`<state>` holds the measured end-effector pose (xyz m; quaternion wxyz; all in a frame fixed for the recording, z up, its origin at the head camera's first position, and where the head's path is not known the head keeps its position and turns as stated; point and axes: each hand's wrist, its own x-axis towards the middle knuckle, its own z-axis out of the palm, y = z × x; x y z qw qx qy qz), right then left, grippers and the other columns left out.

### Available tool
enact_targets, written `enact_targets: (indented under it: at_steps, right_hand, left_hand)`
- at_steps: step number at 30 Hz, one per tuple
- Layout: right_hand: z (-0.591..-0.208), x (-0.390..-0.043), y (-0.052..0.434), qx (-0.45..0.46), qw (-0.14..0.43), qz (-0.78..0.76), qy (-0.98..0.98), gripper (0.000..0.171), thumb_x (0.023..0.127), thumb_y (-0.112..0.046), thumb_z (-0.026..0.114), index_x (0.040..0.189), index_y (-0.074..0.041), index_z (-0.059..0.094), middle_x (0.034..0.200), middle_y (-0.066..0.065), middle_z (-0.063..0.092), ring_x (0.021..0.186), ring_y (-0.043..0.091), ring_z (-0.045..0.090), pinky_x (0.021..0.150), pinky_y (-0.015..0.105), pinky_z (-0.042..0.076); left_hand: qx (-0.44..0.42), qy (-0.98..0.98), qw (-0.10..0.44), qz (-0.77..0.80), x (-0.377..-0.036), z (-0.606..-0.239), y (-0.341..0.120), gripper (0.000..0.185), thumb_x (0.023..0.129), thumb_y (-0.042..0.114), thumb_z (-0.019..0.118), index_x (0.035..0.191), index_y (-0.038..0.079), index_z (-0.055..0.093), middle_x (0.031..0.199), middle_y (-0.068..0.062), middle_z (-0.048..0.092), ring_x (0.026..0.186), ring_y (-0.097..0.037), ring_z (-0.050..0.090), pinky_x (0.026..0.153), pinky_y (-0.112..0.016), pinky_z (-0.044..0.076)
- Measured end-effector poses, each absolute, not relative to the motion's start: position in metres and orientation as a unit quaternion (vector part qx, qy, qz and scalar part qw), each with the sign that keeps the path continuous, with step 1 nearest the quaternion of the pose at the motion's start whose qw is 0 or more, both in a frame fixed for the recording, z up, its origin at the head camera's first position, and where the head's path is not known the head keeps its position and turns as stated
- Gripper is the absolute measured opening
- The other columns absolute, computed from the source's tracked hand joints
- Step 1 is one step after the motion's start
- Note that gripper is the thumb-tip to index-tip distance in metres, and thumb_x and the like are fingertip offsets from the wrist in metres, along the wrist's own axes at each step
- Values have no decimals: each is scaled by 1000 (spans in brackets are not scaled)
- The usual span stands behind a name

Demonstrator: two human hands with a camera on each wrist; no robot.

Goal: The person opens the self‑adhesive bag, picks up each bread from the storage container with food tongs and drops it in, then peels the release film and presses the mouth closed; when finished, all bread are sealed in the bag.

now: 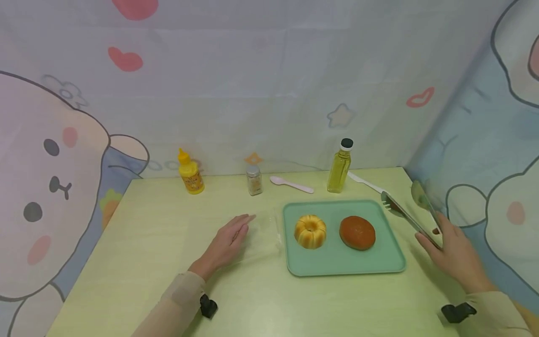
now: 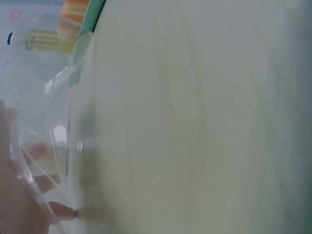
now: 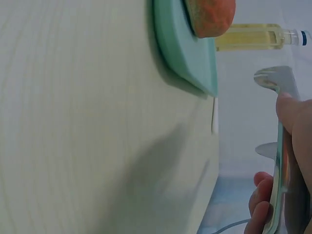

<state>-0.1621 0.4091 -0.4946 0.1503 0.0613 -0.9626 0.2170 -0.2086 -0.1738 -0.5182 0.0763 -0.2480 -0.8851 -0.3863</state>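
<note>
My left hand (image 1: 227, 241) holds a clear plastic bag (image 2: 53, 90) just left of the tray. Its fingers show through the film in the left wrist view, with the thumb tip at the bag's edge. On the green tray (image 1: 337, 264) sit a ring-shaped yellow cake (image 1: 310, 231) and, to its right, a round brown bun (image 1: 357, 232). Past the tray's right side, my right hand (image 1: 456, 255) grips metal tongs (image 1: 414, 222). The tongs' two arms are spread, with nothing between their ends. One end overlaps the tray's far right corner in the head view.
Along the back stand a yellow squeeze bottle (image 1: 191, 175), a small shaker jar (image 1: 254, 180) and an oil bottle (image 1: 339, 168). A pink spoon (image 1: 292, 184) lies between jar and bottle. Behind the tray is a white utensil (image 1: 366, 182). Printed cloth walls border the table's back and right side.
</note>
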Motion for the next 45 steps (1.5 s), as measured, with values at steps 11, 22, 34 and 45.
enact_targets:
  at_steps: [11,22,34,45]
  right_hand:
    - [-475,-165,391,99,149,207,-962,82,98,-38,74,158,5,38,100,19,76,60,11,61,55,37,48]
    - [-471,-161,375,149,112,208,-960,75,96,-36,78,158,-8,46,85,-1,68,53,-2,47,52,26,40]
    - [-475,-156,372,216,86,224,-947,73,93,-28,82,156,-14,50,79,-15,54,51,-4,37,49,21,35]
    - [-491,-153,383,199,22,222,-954,71,95,-36,80,156,-17,50,77,-14,52,53,-3,37,49,21,35]
  left_hand:
    - [-241,-889,68,-384,-209,-517,-174,41,115,28,43,150,14,59,152,-8,58,146,-29,50,121,-51,39]
    - [-240,-887,71,-387,-209,-517,-173,41,115,26,44,150,12,59,151,-10,59,145,-29,51,121,-50,39]
    - [-244,-886,70,-387,-211,-519,-175,40,115,26,44,150,12,59,151,-9,59,145,-29,51,121,-49,39]
    - [-246,-886,68,-388,-212,-520,-174,41,115,26,43,150,12,60,151,-8,59,145,-28,51,121,-49,39]
